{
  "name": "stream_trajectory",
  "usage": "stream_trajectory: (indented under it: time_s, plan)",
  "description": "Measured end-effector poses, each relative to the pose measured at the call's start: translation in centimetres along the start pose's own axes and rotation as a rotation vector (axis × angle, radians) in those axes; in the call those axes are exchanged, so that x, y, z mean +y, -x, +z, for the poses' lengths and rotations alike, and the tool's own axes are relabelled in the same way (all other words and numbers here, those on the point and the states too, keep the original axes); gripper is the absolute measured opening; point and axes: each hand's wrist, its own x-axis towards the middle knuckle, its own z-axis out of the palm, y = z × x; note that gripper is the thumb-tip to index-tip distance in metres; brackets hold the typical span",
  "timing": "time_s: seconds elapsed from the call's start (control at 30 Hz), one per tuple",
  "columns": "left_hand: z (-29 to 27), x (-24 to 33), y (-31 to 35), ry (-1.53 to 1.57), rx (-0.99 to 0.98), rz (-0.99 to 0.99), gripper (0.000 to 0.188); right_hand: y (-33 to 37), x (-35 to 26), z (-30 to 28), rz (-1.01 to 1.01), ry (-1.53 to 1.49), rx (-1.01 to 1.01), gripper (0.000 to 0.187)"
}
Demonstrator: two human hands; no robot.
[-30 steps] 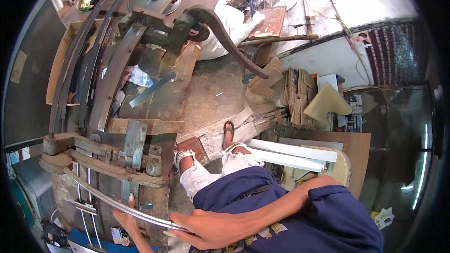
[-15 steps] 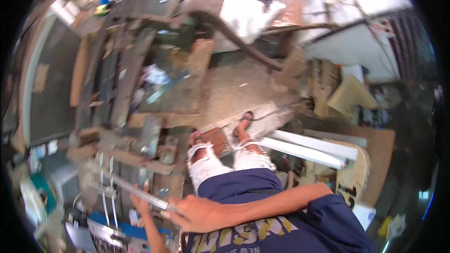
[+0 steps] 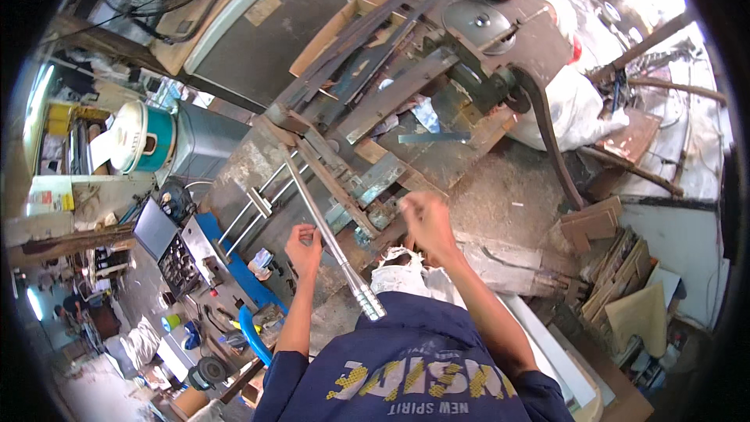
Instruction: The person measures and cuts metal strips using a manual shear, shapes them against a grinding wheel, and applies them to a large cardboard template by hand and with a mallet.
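A long, slim metal rod with ringed, shiny collars at its near end slants from the wooden frame on the bench down to my shirt front. Just left of its middle is my left hand, fingers curled in, the fingertips close against the rod; whether they grip it is hidden. My right hand is raised over my lap, right of the rod, with fingers bent together and slightly blurred. What it may hold does not show. Beyond the hands lie wooden bars and a grey metal block.
Left of the rod stands a metal rail frame beside an open tool case. A bench vise with a curved dark bar is at the far right. A lidded teal-and-white jug stands left, and wood offcuts are stacked right.
My view has swung left. My right hand has come off the rod and moved to its right, while the rod now slants toward my lap with my left hand beside it.
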Motion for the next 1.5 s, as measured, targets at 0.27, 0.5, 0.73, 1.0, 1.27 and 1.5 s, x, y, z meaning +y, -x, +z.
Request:
stream_trajectory:
  time_s: [0.27,0.5,0.73,1.0,1.27,1.5]
  plan:
    - [2.3,-3.5,-0.9,0.040,0.040,-0.251,0.029,-5.9,2.2,4.1,-0.151,0.155,0.288,0.018]
    - [2.7,-0.9,-1.7,0.527,-0.180,-0.526,0.049,-7.1,3.8,10.6,-0.172,0.434,-0.168,0.020]
    - [2.6,-0.5,-2.7,0.399,-0.189,-0.469,0.043,-8.2,1.4,11.4,0.010,0.495,-0.157,0.024]
    - [1.8,-1.7,-1.9,0.154,-0.070,-0.115,0.033,-8.7,1.9,11.5,-0.035,0.448,-0.232,0.014]
    - [1.9,-2.1,-0.3,0.346,-0.089,-0.177,0.047,-6.9,5.3,11.9,-0.063,0.547,-0.187,0.013]
    - [2.0,-3.3,-2.9,0.336,-0.142,-0.127,0.014,-10.7,-0.6,10.7,-0.338,0.268,-0.382,0.032]
